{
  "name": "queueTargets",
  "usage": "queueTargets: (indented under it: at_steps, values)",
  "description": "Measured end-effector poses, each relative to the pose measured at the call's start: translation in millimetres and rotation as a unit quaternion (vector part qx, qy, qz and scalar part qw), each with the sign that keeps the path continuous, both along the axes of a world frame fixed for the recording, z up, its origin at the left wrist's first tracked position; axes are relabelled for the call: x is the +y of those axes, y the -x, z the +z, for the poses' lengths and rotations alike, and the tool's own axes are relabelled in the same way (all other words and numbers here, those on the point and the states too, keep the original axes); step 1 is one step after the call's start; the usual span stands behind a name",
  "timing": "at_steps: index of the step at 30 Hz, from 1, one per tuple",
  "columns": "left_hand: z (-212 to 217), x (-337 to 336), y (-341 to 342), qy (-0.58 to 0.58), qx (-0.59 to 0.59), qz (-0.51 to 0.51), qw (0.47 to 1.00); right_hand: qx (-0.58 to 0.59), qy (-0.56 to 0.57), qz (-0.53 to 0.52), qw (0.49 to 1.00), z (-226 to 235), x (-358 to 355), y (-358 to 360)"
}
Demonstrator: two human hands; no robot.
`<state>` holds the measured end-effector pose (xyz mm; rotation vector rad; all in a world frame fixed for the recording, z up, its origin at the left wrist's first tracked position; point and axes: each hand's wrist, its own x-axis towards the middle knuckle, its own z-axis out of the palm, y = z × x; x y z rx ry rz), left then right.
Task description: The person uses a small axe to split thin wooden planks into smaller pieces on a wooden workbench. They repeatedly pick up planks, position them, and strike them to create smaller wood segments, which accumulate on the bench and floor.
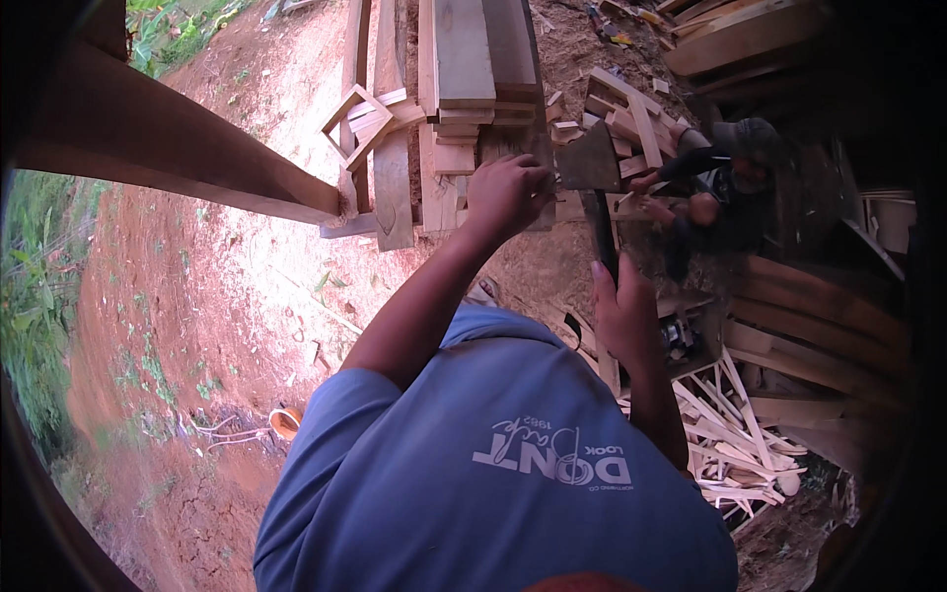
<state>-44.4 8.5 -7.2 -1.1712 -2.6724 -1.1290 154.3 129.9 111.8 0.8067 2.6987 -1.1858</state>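
My right hand is closed round the black handle of a broad-bladed tool, much like a cleaver. Its wide, flat, dark blade points away from me. My left hand is at the near end of a stack of sawn planks, left of the blade. Its fingers are curled, and whatever they may grip is hidden. Short wooden boards lie under the top planks, next to my left hand. A small square wooden frame rests on the beams farther left.
A person sits close on the right, hands near some wood pieces. A thick post slants in from the left. Wood offcuts and dark planks lie at right. An orange bowl-like object sits on the dirt.
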Motion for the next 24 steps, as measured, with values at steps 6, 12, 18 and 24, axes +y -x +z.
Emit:
queueTargets:
  at_steps: [6,12,18,24]
  values:
    - [1.9,-0.6,0.7,0.024,-0.016,-0.003,1.0,0.03,-0.034,0.015,0.999,19.4,-10.6,6.5]
    - [0.8,-0.2,2.2,0.023,-0.004,-0.008,1.0,0.002,-0.027,0.004,1.0,-0.7,-9.5,2.2]
    - [0.3,-1.3,1.3,0.013,-0.006,-0.002,1.0,0.072,0.015,-0.017,0.997,50.1,-14.8,9.5]
    - [1.2,2.3,-0.6,-0.004,0.007,0.003,1.0,-0.001,0.077,-0.029,0.997,23.2,3.4,28.3]
